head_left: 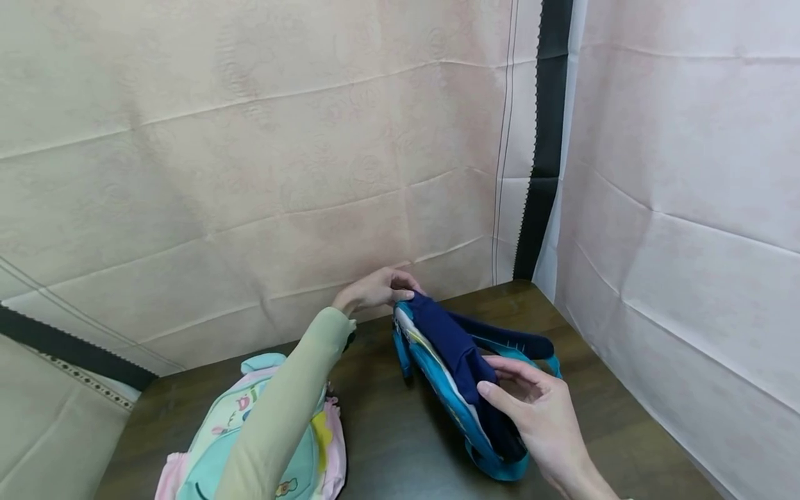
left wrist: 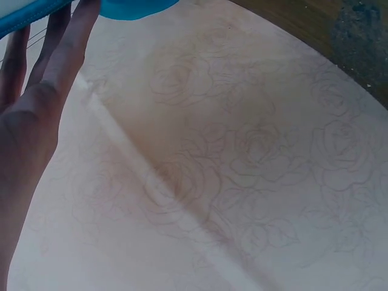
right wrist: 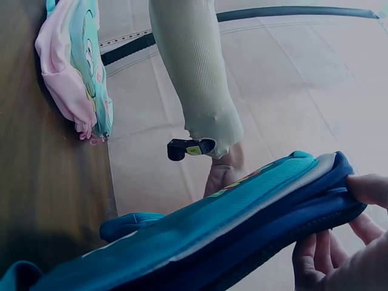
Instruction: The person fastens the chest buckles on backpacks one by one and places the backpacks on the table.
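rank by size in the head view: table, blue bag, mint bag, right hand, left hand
1. table
2. blue bag and mint bag: too alike to rank; sleeve hides part of the latter
3. right hand
4. left hand

Navy/teal bkpk point(head_left: 440, 335), tilted, navy side up, twd R side of tbl point(head_left: 375, 430).

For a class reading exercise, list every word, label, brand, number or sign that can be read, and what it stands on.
No text can be read.
Wrist device: yellow label, too small to read.
Pastel bag: pictures, no legible words.
Blue bag: coloured print seen aslant, unreadable.
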Demonstrator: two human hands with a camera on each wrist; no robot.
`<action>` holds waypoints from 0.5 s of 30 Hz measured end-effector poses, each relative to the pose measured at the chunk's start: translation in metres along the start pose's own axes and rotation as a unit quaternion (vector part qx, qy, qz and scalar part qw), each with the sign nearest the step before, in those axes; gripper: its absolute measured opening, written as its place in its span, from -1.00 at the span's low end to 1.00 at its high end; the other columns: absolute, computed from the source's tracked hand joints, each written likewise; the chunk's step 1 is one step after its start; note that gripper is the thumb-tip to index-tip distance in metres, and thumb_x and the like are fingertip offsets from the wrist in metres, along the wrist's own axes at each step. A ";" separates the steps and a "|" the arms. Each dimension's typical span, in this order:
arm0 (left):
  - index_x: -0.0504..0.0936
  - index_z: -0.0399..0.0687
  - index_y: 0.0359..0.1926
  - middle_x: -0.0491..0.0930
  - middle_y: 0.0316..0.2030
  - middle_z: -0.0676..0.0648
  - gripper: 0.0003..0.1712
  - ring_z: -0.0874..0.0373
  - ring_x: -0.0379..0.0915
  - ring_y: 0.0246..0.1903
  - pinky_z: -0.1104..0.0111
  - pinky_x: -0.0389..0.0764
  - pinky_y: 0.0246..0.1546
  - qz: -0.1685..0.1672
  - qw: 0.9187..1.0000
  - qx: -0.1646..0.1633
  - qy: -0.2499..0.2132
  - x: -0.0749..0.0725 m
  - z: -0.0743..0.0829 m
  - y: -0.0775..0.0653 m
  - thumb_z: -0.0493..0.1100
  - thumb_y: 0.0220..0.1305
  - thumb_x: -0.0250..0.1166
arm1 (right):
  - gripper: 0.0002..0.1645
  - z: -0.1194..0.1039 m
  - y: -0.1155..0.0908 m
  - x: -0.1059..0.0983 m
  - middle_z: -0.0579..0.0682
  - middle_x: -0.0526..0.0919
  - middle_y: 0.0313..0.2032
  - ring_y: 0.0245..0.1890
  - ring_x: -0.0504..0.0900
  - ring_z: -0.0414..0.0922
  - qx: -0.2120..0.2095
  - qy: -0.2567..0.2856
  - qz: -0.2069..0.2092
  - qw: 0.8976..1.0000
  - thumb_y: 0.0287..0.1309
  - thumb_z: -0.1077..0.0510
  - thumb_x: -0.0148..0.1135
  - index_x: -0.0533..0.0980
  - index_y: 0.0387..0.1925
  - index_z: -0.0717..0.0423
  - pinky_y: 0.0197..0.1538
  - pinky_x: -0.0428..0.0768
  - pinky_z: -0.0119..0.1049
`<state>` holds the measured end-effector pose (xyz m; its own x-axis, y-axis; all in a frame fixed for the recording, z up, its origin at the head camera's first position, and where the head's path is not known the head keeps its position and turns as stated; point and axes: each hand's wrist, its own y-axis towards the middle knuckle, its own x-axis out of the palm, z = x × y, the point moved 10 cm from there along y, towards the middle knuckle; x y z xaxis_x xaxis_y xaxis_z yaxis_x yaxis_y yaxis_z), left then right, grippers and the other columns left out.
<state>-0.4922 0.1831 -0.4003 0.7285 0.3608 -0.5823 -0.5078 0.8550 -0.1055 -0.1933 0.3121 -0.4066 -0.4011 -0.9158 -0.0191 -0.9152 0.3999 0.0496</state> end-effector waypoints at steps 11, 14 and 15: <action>0.80 0.01 0.12 0.80 0.13 -0.05 -0.75 0.09 0.62 0.03 0.30 0.61 0.15 0.010 0.999 0.037 0.010 0.000 0.001 -0.002 -0.22 0.65 0.21 | -0.50 0.005 -0.004 0.007 -0.14 0.82 0.05 0.01 0.79 -0.14 0.002 -0.002 -0.003 1.000 0.24 0.17 0.61 0.72 0.20 0.10 0.06 0.75 -0.43; 0.78 -0.05 0.12 0.80 0.16 -0.07 -0.74 0.10 0.64 0.06 0.32 0.63 0.15 0.009 0.999 0.043 0.004 0.000 0.001 -0.003 -0.25 0.67 0.18 | -0.50 0.007 -0.006 0.010 -0.12 0.81 0.06 0.01 0.79 -0.11 0.007 -0.005 -0.007 1.000 0.23 0.16 0.62 0.72 0.20 0.07 0.06 0.75 -0.42; 0.77 -0.07 0.13 0.80 0.16 -0.07 -0.74 0.10 0.64 0.06 0.33 0.64 0.14 0.009 0.999 0.043 0.002 0.000 0.001 -0.004 -0.25 0.67 0.17 | -0.50 0.007 -0.006 0.011 -0.12 0.81 0.06 0.01 0.79 -0.10 0.008 -0.006 -0.007 1.000 0.23 0.15 0.62 0.73 0.20 0.06 0.07 0.75 -0.43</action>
<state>-0.4901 0.1803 -0.3994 0.7179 0.3756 -0.5861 -0.4795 0.8772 -0.0251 -0.1926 0.2998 -0.4143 -0.3881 -0.9211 -0.0318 -0.9214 0.3871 0.0337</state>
